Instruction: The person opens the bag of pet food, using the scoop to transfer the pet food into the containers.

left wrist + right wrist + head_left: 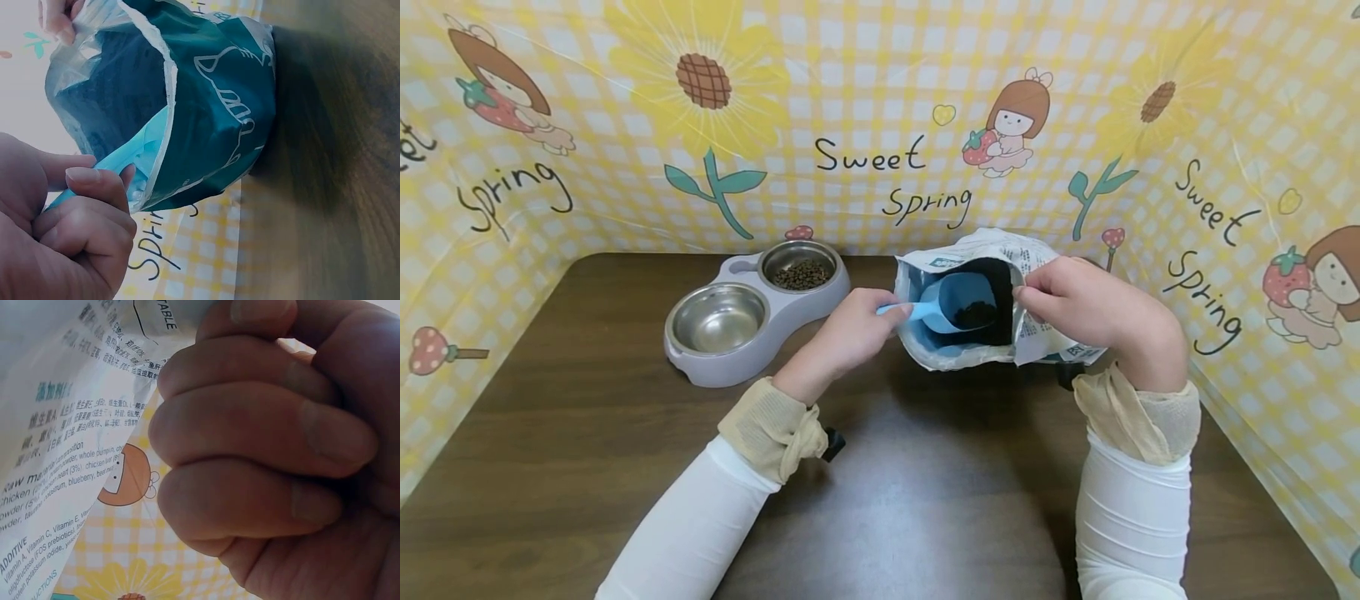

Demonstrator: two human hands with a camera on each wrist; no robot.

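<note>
My left hand [859, 327] grips the handle of a light blue scoop [934, 310], whose cup lies at the mouth of a pet food bag [955, 360]. Dark kibble [974, 314] shows in the cup. The bag has a green side with a white cat outline, seen in the left wrist view, and printed white panels. My right hand [1078, 304] pinches the bag's rim on the right, its fingers [250, 425] curled in the right wrist view. Left of the bag stands a grey double pet bowl [790, 310]; its far steel bowl holds brown kibble [802, 274], its near bowl [718, 319] shows bare steel.
Everything stands on a dark wooden table [880, 483]. A yellow checked cloth [865, 100] with printed flowers and figures hangs at the back and both sides, close behind the bag and the double bowl.
</note>
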